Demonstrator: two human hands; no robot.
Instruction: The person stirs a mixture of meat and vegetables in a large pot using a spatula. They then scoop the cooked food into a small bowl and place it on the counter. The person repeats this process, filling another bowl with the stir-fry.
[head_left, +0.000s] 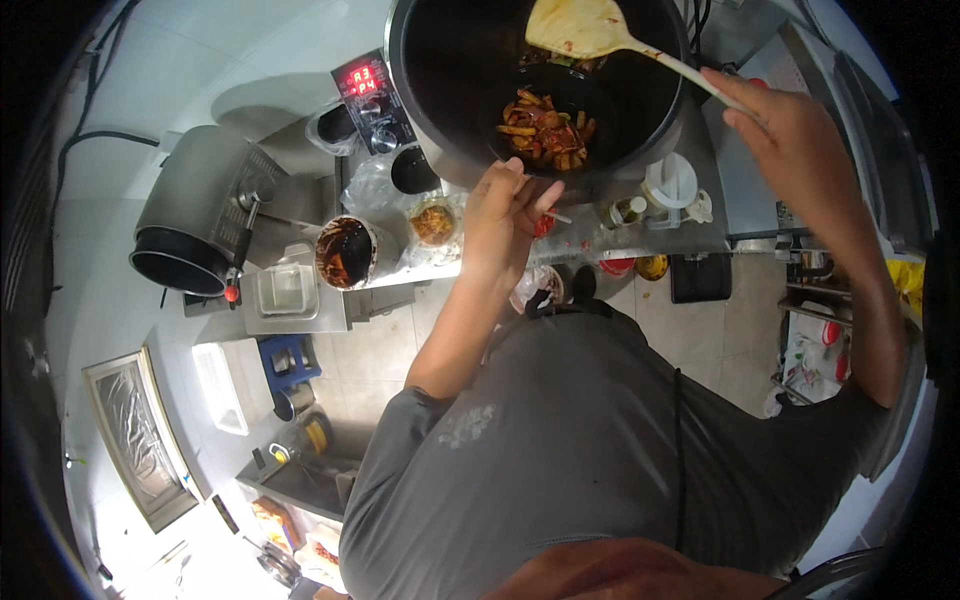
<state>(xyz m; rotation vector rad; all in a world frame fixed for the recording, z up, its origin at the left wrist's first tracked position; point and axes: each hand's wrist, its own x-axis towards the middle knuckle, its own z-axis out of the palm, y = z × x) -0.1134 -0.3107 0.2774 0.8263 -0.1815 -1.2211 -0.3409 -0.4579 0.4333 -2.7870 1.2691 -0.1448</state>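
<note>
My left hand (506, 217) holds the near rim of a black bowl (600, 101) with cooked, sauced food strips (546, 129) in it. The bowl is inside the mouth of a large dark cooking drum (435, 112) at the top of the view. My right hand (787, 127) is closed around the handle of a cream-coloured spatula (577, 28). The spatula's broad blade, with reddish sauce spots, is over the drum beyond the bowl. More food shows behind the bowl's far rim, partly hidden.
Left of the drum are a control panel (373, 101) with red digits, a sauce-smeared tub (346, 252) and a small container of food (433, 223). A second cooking drum machine (199, 195) stands further left. Lidded containers (670, 181) and a jar (624, 213) are on the steel counter at right.
</note>
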